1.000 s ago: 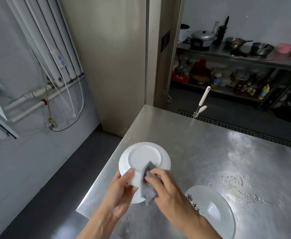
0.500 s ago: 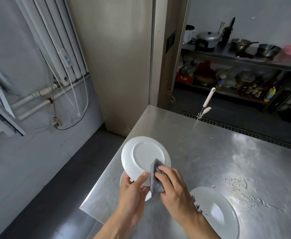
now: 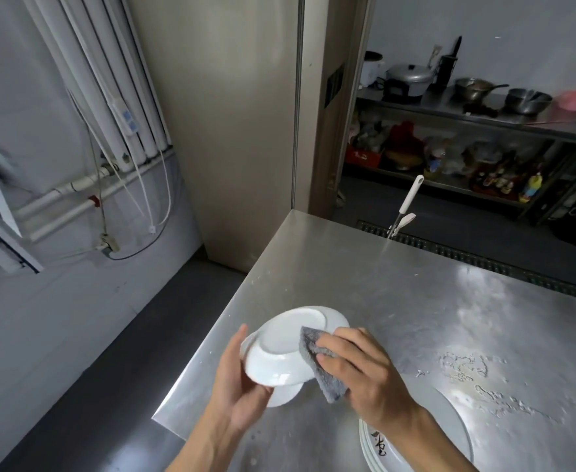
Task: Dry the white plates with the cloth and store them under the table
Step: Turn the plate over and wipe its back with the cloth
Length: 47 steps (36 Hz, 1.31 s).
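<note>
**Drying of a plate.** The left hand (image 3: 242, 393) is closed on the left rim of a small white plate (image 3: 279, 352), which is held tilted, underside up, above the near left corner of the worktop (image 3: 416, 301). The right hand (image 3: 365, 366) is closed on a grey cloth (image 3: 314, 366), which is pressed against the plate's right edge.

The plate is judged light, stiff and breakable, and slippery while wet. It is best taken at the rim, thumb on one face and fingers on the other. The cloth is soft and readily folded round an edge.

Counted:
- one cloth
- two small white plates, the second plate (image 3: 285, 398) lying directly beneath on the worktop
- one larger dish (image 3: 372, 454) with black marks at the near edge, possibly stacked
</note>
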Available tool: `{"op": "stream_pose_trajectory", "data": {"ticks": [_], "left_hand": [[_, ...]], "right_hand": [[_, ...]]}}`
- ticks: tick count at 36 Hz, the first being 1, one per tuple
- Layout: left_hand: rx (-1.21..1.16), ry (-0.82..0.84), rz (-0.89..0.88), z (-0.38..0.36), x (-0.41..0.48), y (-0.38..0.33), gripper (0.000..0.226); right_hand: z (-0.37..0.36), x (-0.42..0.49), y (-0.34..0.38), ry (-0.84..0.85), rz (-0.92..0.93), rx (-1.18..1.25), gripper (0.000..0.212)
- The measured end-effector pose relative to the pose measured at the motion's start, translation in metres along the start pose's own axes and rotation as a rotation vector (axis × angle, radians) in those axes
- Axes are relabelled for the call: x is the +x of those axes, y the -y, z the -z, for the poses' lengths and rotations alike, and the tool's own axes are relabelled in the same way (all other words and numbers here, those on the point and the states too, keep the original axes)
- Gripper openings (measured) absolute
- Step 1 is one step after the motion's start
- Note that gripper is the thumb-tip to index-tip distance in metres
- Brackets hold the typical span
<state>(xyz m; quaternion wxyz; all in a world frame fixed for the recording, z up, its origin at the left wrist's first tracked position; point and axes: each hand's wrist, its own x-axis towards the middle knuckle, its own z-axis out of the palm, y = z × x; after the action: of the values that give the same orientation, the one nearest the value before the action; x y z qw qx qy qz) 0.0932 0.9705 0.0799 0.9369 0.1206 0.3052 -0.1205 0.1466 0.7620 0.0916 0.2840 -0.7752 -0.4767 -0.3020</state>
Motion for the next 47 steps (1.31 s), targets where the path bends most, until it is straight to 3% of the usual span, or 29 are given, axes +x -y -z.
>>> {"op": "stream_pose_trajectory", "data": {"ticks": [3, 8, 11, 16, 20, 26, 29, 32, 35, 37, 40, 44, 47], "left_hand": [[0.179, -0.103, -0.043, -0.002, 0.006, -0.013, 0.043], [0.37, -0.157, -0.133, 0.001, 0.005, -0.014, 0.045], [0.422, -0.148, -0.194, -0.002, 0.004, -0.005, 0.036], [0.354, -0.201, -0.299, -0.009, 0.003, 0.007, 0.031], [0.213, -0.189, -0.276, -0.026, 0.0, 0.021, 0.036], [0.316, -0.046, -0.265, -0.023, -0.009, 0.028, 0.027], [0.344, -0.029, -0.228, -0.016, -0.011, 0.022, 0.027], [0.297, -0.065, -0.108, -0.011, -0.008, 0.007, 0.036], [0.316, -0.11, 0.038, -0.011, -0.006, -0.017, 0.052], [0.396, -0.13, 0.054, -0.013, -0.007, -0.025, 0.047], [0.419, -0.202, 0.007, -0.009, -0.006, -0.022, 0.051], [0.348, -0.23, -0.067, -0.004, -0.006, -0.006, 0.03], [0.294, -0.191, -0.155, -0.011, -0.009, 0.013, 0.027]], "right_hand": [[0.006, -0.009, -0.014, 0.054, -0.022, 0.043, 0.02], [-0.01, -0.025, -0.018, 0.002, -0.353, -0.011, 0.053], [-0.026, -0.039, -0.007, -0.018, -0.415, -0.041, 0.067], [-0.032, -0.039, 0.005, -0.022, -0.348, -0.086, 0.032], [-0.046, -0.033, 0.024, 0.024, -0.298, -0.077, 0.033], [-0.036, -0.023, 0.021, -0.044, -0.197, -0.121, 0.015], [-0.022, -0.025, 0.006, -0.064, -0.219, -0.079, 0.017], [-0.014, -0.025, 0.001, -0.028, -0.148, -0.031, 0.033], [-0.004, -0.029, -0.003, 0.032, -0.043, 0.03, 0.028], [0.003, -0.03, -0.008, 0.076, -0.01, 0.038, 0.029], [0.005, -0.03, -0.011, 0.078, -0.093, -0.006, 0.039], [-0.012, -0.031, 0.007, -0.057, -0.243, -0.054, 0.009], [-0.027, -0.032, 0.021, -0.035, -0.205, -0.098, 0.01]]}}
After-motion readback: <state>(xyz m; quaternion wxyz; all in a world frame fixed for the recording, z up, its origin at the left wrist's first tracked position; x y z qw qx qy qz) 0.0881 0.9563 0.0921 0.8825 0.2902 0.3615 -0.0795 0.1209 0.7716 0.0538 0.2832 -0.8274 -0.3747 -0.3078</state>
